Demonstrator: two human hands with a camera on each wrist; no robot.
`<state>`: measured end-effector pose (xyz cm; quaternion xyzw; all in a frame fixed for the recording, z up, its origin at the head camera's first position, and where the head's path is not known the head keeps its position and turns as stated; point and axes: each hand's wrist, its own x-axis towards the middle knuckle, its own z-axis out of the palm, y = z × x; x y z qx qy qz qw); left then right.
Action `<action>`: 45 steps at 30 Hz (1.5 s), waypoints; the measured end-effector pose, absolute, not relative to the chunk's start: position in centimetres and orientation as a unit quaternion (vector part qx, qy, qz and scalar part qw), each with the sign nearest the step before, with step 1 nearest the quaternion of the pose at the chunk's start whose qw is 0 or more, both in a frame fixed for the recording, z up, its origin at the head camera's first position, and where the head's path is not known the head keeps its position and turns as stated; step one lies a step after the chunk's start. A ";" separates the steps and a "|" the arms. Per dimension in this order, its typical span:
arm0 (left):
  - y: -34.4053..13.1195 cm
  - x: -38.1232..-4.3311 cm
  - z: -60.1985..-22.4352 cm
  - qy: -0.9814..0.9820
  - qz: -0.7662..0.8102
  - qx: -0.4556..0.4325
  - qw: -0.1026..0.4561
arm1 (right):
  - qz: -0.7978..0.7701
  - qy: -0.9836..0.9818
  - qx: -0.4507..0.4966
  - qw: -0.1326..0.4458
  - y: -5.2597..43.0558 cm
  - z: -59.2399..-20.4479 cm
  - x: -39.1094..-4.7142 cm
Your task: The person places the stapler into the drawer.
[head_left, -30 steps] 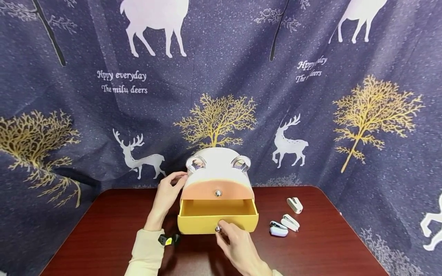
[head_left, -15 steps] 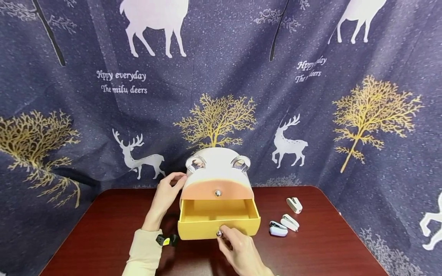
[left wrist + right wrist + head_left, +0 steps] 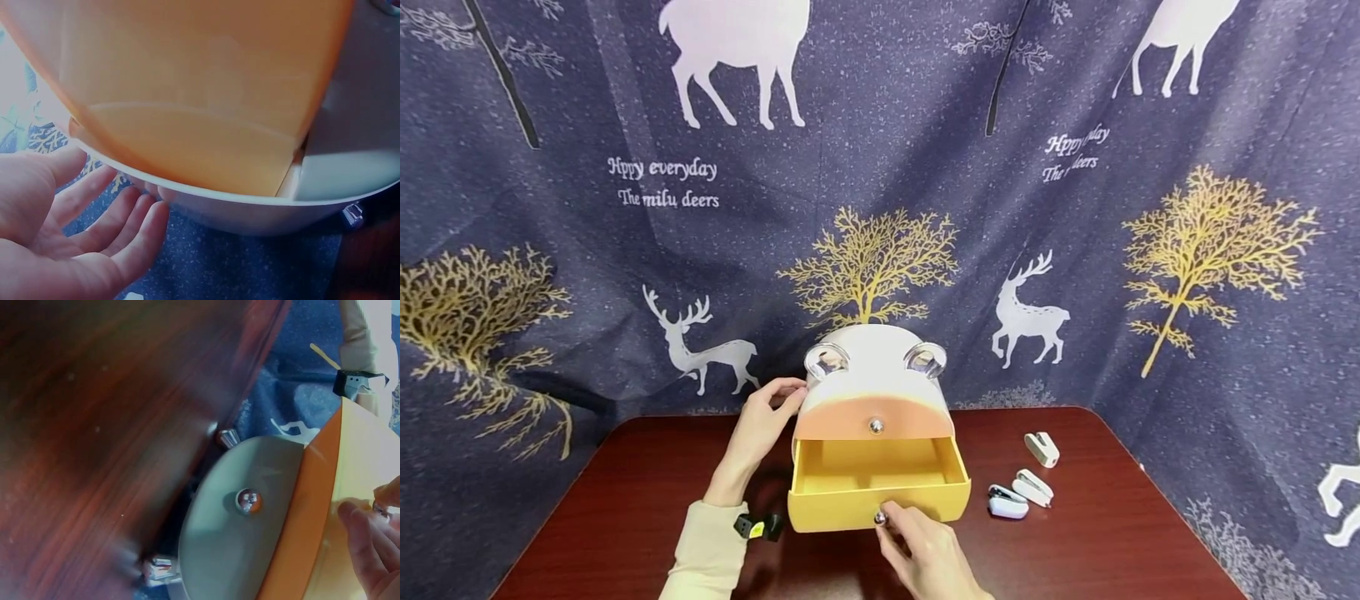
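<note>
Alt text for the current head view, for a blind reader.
A right hand pinches the knob of an open yellow drawer in a white box; the left hand is at the box's side. Three small pale devices lie to the right on a brown table before a deer-patterned cloth.

Dark red, wood-grained, the table (image 3: 647,500) rounds off at both far corners. And there's the box (image 3: 872,379), standing toward the back, around the middle. Over to its right, a bluish stapler (image 3: 1007,505) and a white stapler (image 3: 1034,490) sit close together, a third stapler (image 3: 1042,451), also white, just beyond.
</note>
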<state>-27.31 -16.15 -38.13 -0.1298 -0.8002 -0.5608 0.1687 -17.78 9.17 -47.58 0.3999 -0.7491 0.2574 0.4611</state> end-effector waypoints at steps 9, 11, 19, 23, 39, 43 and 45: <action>-16.1 -27.2 -37.8 -0.801 -0.564 -0.125 0.158 | 0.257 -0.799 0.343 0.421 9.6 -47.0 -17.7; -16.2 -27.2 -37.8 -0.803 -0.561 -0.126 0.158 | 0.243 -0.804 0.332 0.429 9.4 -46.7 -17.9; -16.3 -27.3 -38.1 -0.804 -0.560 -0.121 0.159 | 0.167 -0.793 0.340 0.476 7.6 -46.8 -18.6; -16.2 -27.3 -38.1 -0.804 -0.560 -0.122 0.160 | 0.160 -0.782 0.350 0.490 7.7 -47.0 -18.7; -16.1 -27.3 -38.1 -0.799 -0.564 -0.134 0.159 | 0.168 -0.743 0.415 0.498 8.4 -47.1 -16.7; -16.1 -27.4 -38.2 -0.798 -0.564 -0.136 0.163 | 0.179 -0.745 0.413 0.492 8.6 -47.2 -16.2; -16.1 -27.4 -38.2 -0.798 -0.564 -0.134 0.165 | 0.183 -0.748 0.412 0.488 8.7 -47.2 -16.1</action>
